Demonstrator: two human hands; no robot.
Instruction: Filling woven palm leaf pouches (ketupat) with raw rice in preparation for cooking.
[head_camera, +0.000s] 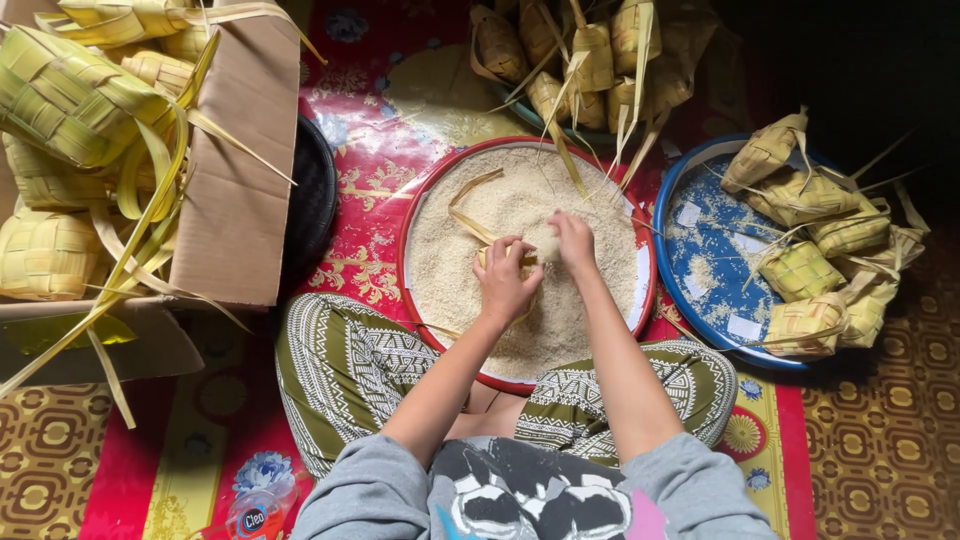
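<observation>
Head view looking straight down at a person sitting cross-legged on a red patterned mat (365, 190), with a red-rimmed round tray (420, 215) of raw rice (590, 250) right in front of their knees. The left hand (503, 283) is curled around a small woven palm-leaf pouch (500, 255), holding it over the middle of the tray, with the pouch's loose leaf strip (470, 205) trailing up and left across the rice. The right hand (574, 243) is just beside it, fingers bunched and pinched down around what looks like a small clump of rice (hard to tell how much, the fingers hide it). The two hands are almost touching.

Around that: to the right, a blue-rimmed tray (700, 260) with a few grains scattered on it and a heap of woven pouches (815, 260) piled along its right side. Behind the rice tray there's another bunch of woven pouches in a bowl (590, 65) with leaf ends sticking out over the rice. Far left, a cardboard box (235, 190) stuffed with greener woven pouches (70, 110), and a dark round basket (312, 190) tucked between the box and the rice tray. A small bottle cap (253, 518) shows at the bottom edge.
</observation>
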